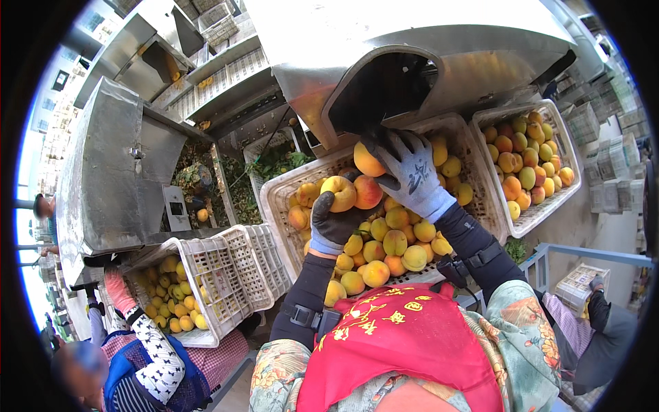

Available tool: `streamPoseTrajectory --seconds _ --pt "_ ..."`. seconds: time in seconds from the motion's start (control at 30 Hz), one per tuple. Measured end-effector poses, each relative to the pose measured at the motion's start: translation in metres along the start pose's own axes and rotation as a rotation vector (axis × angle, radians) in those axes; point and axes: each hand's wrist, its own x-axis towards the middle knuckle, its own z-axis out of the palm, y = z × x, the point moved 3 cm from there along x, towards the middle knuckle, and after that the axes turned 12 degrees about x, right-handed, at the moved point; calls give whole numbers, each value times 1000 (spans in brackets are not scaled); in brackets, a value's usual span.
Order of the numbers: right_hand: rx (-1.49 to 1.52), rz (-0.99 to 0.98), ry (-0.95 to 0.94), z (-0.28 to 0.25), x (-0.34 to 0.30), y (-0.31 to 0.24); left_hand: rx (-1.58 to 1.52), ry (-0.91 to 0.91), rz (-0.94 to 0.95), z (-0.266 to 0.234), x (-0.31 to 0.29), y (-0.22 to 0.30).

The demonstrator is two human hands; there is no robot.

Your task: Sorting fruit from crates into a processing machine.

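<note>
My left hand (334, 223), in a grey-blue glove with dark palm and fingers, is closed around a yellow peach (338, 193). A redder peach (368, 191) rests against it above the same fingers; which hand bears it I cannot tell. My right hand (412, 168), in a matching glove, grips an orange-yellow peach (367, 160) between thumb and fingers. Both hands are over a white plastic crate (489, 206) part-filled with yellow peaches, below the dark mouth of a metal chute (384, 86).
Another crate of peaches (575, 180) stands at the right. At the left, a co-worker's pink-gloved hand (118, 288) is beside a tilted crate (209, 292) of peaches. A metal machine housing (103, 178) stands behind it. A blue rail (597, 254) runs at the right.
</note>
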Motion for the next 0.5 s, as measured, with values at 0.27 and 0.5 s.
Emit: streamPoseTrajectory --seconds 0.27,0.5 --pt "121 20 -3 -11 23 -7 65 132 35 2 -5 16" --pt "18 65 117 -1 48 17 40 98 7 3 -7 6"
